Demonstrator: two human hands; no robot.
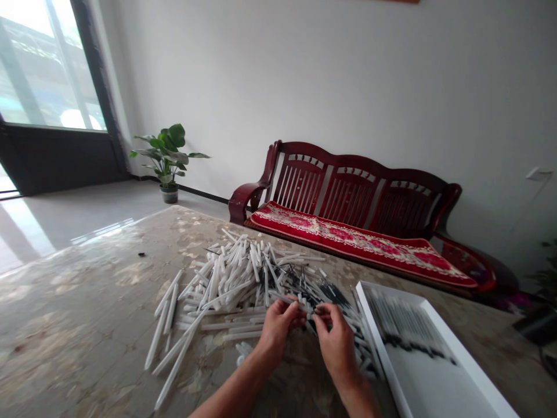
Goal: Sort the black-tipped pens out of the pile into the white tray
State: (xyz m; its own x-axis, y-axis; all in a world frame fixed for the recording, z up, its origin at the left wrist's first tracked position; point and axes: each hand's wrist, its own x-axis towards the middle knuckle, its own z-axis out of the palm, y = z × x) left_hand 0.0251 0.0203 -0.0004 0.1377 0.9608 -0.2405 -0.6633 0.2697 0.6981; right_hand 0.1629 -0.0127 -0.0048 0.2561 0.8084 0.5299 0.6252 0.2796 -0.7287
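Grip: left hand (279, 324) pinches narrowly around a slim, pale, straight tube (284, 299); right hand (336, 335) has thumb and fingers drawn close, though blur leaves me unable to tell whether they are closed on the small, translucent-looking piece (310, 310) between both hands.
Tubes: smooth, whitish, plastic-looking sticks (226, 273), heaped crisscross beyond and left of the grip, some lying loose farther left.
Rods: thin, dark, needle-like lengths (333, 292), bunched just beyond the right hand.
Tray: shallow, white, straight-walled rectangular box (424, 386), right of the grip, holding a row of slender grey sticks (407, 322) with dark ends.
Tabletop: brown-beige, blotchy-patterned surface (104, 313) beneath the hands.
Bench: glossy, dark-red slatted wood (343, 194), well beyond the grip, bearing a red floral fabric runner (361, 241).
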